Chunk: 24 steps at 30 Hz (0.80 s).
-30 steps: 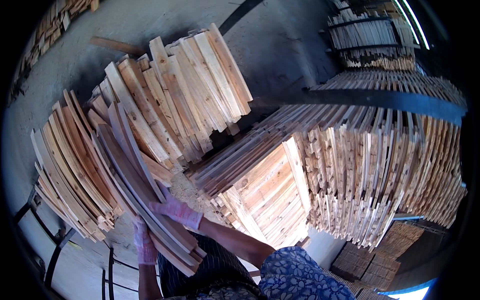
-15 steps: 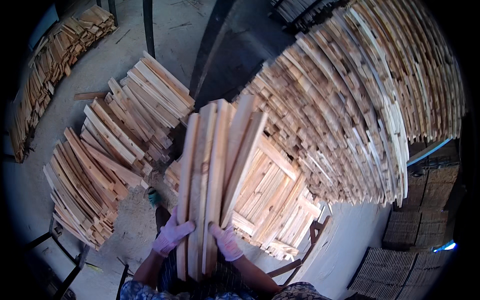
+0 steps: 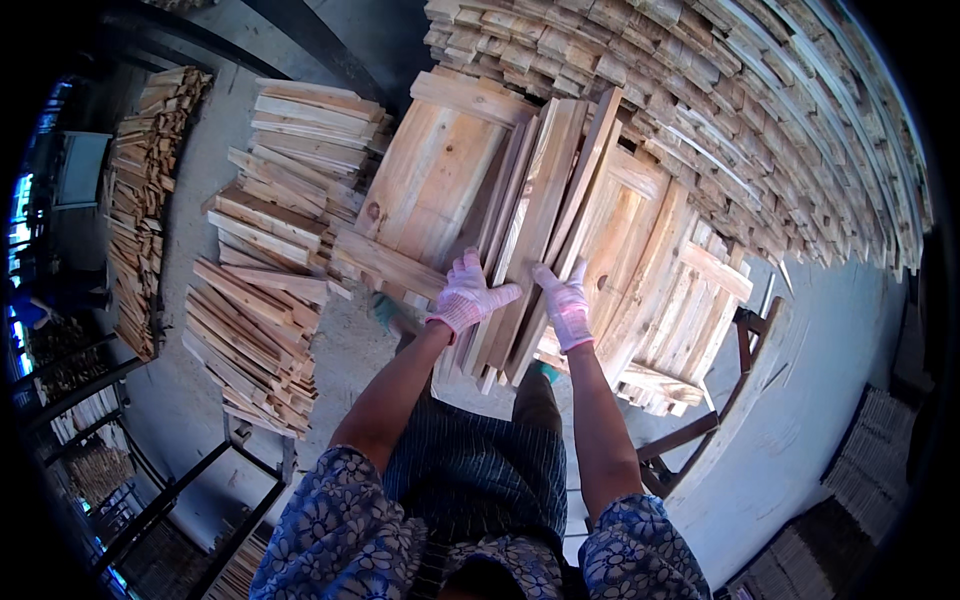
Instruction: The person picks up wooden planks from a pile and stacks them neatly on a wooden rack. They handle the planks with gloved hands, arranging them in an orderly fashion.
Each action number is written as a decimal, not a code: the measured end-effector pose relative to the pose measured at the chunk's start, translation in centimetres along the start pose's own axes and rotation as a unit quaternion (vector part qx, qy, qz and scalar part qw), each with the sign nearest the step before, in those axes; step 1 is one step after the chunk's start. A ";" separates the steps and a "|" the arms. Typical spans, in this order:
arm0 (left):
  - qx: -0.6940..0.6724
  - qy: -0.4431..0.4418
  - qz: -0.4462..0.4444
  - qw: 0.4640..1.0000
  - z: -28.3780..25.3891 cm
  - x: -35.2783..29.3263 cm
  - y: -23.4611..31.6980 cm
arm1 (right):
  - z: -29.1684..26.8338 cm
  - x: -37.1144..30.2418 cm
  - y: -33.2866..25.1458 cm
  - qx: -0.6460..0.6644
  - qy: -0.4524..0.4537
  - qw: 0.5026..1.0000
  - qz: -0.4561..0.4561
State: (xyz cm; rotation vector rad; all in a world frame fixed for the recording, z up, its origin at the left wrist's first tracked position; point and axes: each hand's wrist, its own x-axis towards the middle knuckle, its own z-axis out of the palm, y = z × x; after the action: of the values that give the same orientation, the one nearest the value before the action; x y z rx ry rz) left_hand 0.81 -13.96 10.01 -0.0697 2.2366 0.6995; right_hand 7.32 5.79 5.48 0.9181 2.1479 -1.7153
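Note:
A bundle of long narrow wooden boards [image 3: 548, 190] lies slanted on top of wooden panels, its near ends jutting past the panels toward me. My left hand [image 3: 466, 298], in a pale pink knit glove, rests against the bundle's left side with its fingers spread and its thumb over the boards. On the right side, my gloved right hand [image 3: 566, 308] touches the boards, thumb and fingers stretched apart. Beneath the bundle is a panel of joined planks with crosspieces [image 3: 430, 160]; another such panel [image 3: 690, 305] shows to the right.
A tall stack of boards [image 3: 690, 90] rises behind the panels. Loose board piles [image 3: 260, 330] lie on the floor at left, with a long heap of wood [image 3: 145, 210] beyond. Dark metal frames [image 3: 160, 510] stand at lower left, and a brown support [image 3: 725, 395] at right.
The bundle, held upright close to my body before, has moved forward and down onto the panels. My arms have stretched out, and both hands have loosened from gripping. The view has turned.

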 end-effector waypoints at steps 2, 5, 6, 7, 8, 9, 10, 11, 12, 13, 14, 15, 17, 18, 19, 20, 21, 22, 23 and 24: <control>-0.028 0.002 -0.019 0.999 -1.7 1.2 -1.2 | 1.8 2.1 2.1 0.239 -0.070 0.968 0.008; -0.063 0.037 -0.071 0.995 -3.5 2.5 -2.8 | 1.9 2.6 2.7 -0.009 -0.132 0.976 -0.172; -0.099 0.042 -0.066 0.992 -3.6 1.9 -2.6 | 1.2 2.6 2.7 -0.207 -0.105 0.932 -0.279; -0.139 0.042 -0.057 0.988 -3.3 1.4 -2.2 | 0.8 2.7 2.5 -0.322 -0.088 0.892 -0.305; -0.143 0.069 -0.051 0.986 -3.4 0.9 -3.2 | 1.4 1.9 0.2 -0.328 -0.116 0.910 -0.224; -0.147 0.095 -0.045 0.984 -3.6 0.2 -4.0 | 1.8 1.1 -2.2 -0.341 -0.138 0.919 -0.142; -0.152 0.109 -0.026 0.982 -3.0 -0.2 -3.6 | 0.7 1.5 -0.6 -0.397 -0.131 0.880 -0.224; -0.105 0.125 -0.034 0.986 -3.5 -1.0 -1.9 | -0.6 1.8 1.5 -0.450 -0.112 0.834 -0.299; -0.060 0.139 -0.034 0.988 -4.1 -1.5 0.4 | -2.1 2.0 5.0 -0.225 -0.012 0.884 -0.409; -0.014 0.104 -0.063 0.992 -5.5 -1.7 2.2 | -2.4 1.4 5.4 -0.157 -0.019 0.904 -0.398; 0.010 0.149 -0.055 0.987 -5.5 0.1 0.9 | -2.3 0.9 5.3 -0.180 -0.024 0.892 -0.413; 0.033 0.195 -0.049 0.979 -4.7 2.7 -1.9 | -2.0 0.6 5.2 -0.202 -0.029 0.879 -0.431; 0.061 0.226 -0.049 0.971 -4.4 4.6 -3.8 | -1.7 -1.8 1.5 0.149 -0.054 0.987 -0.013; 0.065 0.215 -0.055 0.973 -4.2 5.0 -3.7 | -1.8 -0.1 3.2 0.096 -0.037 0.995 0.012; 0.070 0.204 -0.062 0.975 -4.2 5.3 -3.4 | -2.1 -0.3 1.8 0.102 -0.030 0.992 0.066; 0.079 0.203 -0.074 0.973 -4.2 5.3 -3.3 | -1.5 0.2 1.4 0.057 0.007 0.997 0.055; 0.088 0.203 -0.086 0.971 -4.2 5.0 -3.4 | -0.7 0.4 0.9 0.013 0.044 0.998 0.049; 0.093 0.194 -0.085 0.973 -3.7 5.1 -2.1 | 0.1 1.4 2.3 -0.089 0.128 0.988 -0.019; 0.082 0.212 -0.060 0.972 -3.4 4.8 -2.3 | 1.4 1.0 1.3 -0.189 0.194 0.959 -0.082; 0.077 0.211 -0.060 0.973 -3.4 4.8 -2.5 | 2.5 0.7 0.3 -0.177 0.186 0.966 -0.019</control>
State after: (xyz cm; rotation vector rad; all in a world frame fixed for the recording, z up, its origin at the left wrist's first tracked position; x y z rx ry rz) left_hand -4.14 -16.94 7.36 -0.2991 2.6595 0.4758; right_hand 6.48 3.72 4.16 1.1669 2.6077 -1.1801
